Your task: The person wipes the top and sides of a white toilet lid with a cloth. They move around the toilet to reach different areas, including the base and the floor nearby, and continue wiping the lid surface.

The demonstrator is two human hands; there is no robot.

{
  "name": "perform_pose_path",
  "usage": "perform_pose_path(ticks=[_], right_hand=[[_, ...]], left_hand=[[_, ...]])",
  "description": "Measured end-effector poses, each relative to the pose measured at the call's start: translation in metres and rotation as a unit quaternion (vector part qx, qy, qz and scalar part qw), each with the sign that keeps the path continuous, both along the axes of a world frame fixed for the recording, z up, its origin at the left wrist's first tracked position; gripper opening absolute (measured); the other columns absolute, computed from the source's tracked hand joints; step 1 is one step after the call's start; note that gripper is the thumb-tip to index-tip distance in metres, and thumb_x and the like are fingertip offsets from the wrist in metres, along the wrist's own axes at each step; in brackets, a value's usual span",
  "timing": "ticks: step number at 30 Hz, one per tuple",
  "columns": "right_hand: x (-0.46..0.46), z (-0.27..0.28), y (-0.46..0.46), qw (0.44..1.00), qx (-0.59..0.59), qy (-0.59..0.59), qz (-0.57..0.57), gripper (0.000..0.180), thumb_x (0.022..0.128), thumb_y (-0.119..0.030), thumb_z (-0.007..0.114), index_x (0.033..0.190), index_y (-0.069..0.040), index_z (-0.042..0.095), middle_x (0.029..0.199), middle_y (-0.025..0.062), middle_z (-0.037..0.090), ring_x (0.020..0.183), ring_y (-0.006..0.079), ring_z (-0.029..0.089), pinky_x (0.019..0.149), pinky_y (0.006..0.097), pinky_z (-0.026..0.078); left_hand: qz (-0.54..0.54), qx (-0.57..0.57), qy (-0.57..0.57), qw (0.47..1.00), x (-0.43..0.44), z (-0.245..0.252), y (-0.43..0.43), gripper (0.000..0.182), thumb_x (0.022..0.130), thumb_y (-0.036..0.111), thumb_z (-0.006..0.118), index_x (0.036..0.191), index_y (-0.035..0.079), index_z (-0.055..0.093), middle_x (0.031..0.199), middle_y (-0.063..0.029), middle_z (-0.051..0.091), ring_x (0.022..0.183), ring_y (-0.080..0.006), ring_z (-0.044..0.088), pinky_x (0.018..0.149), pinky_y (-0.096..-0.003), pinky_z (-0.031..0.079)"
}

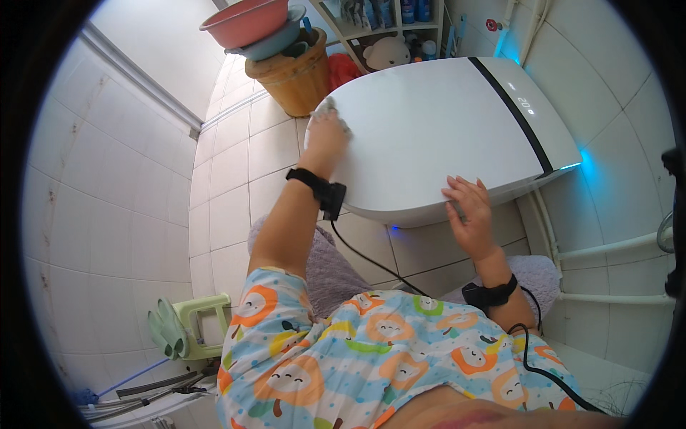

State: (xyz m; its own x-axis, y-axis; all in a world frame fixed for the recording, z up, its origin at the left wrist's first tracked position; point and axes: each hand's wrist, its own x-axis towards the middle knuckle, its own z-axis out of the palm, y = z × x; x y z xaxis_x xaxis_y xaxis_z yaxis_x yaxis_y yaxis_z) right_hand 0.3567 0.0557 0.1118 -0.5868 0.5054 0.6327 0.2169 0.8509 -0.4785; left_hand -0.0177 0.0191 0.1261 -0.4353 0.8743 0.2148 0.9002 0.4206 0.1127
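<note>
A closed white smart toilet lid (423,134) lies before me, with a black stripe and a lit display near its rear. My left hand (327,137), slightly blurred, presses a crumpled greyish cloth (325,107) on the lid's rounded front end at the left. The fingers partly hide the cloth. My right hand (469,214) rests its fingertips on the lid's near side edge, fingers a little apart, holding nothing. Both wrists wear black straps, and a black cable runs from each.
A brown bucket (297,80) topped with a red basin (246,24) and a blue basin (270,45) stands beyond the lid's front. Behind is a shelf (370,32) with bottles and a plush toy. A green stool (206,327) with slippers is at lower left; pipes (611,249) run along the right wall.
</note>
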Motion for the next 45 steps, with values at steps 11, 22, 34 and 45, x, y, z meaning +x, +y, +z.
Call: perform_pose_path(ticks=[11,22,34,45], right_hand=[[0.000,0.000,0.004,1.000,-0.023,0.013,0.008,0.017,0.092,-0.005,0.068,0.108,-0.009,0.073,0.124,0.0093,0.073,0.123,0.0266,0.064,0.114,0.0465,0.037],[-0.004,-0.002,0.005,1.000,-0.007,0.025,0.002,0.017,0.091,-0.005,0.069,0.106,-0.009,0.074,0.123,0.0081,0.073,0.121,0.0250,0.064,0.112,0.0450,0.040],[-0.003,0.001,0.004,1.000,-0.019,0.019,-0.003,0.019,0.091,-0.003,0.069,0.108,-0.009,0.073,0.123,0.0085,0.074,0.121,0.0265,0.064,0.112,0.0461,0.039],[-0.006,0.005,-0.003,1.000,0.002,-0.014,-0.006,0.027,0.090,-0.011,0.070,0.117,-0.010,0.070,0.130,0.0141,0.069,0.127,0.0302,0.060,0.114,0.0499,0.036]], left_hand=[[-0.044,0.143,-0.117,0.982,0.025,0.000,-0.058,0.048,0.088,-0.005,0.052,0.134,0.002,0.061,0.122,-0.0261,0.066,0.115,-0.0411,0.063,0.101,-0.0443,0.052],[-0.158,0.063,-0.080,0.982,0.103,0.002,-0.102,0.062,0.088,-0.009,0.054,0.147,0.006,0.051,0.148,-0.0230,0.052,0.139,-0.0442,0.046,0.118,-0.0470,0.039],[-0.213,0.066,-0.101,0.970,0.149,-0.002,-0.117,0.069,0.082,-0.017,0.048,0.145,0.011,0.056,0.151,-0.0140,0.052,0.144,-0.0421,0.042,0.120,-0.0489,0.036],[-0.168,0.235,-0.109,0.951,0.099,-0.012,-0.082,0.052,0.085,-0.010,0.054,0.136,0.000,0.059,0.143,-0.0214,0.058,0.139,-0.0449,0.046,0.119,-0.0512,0.034]])
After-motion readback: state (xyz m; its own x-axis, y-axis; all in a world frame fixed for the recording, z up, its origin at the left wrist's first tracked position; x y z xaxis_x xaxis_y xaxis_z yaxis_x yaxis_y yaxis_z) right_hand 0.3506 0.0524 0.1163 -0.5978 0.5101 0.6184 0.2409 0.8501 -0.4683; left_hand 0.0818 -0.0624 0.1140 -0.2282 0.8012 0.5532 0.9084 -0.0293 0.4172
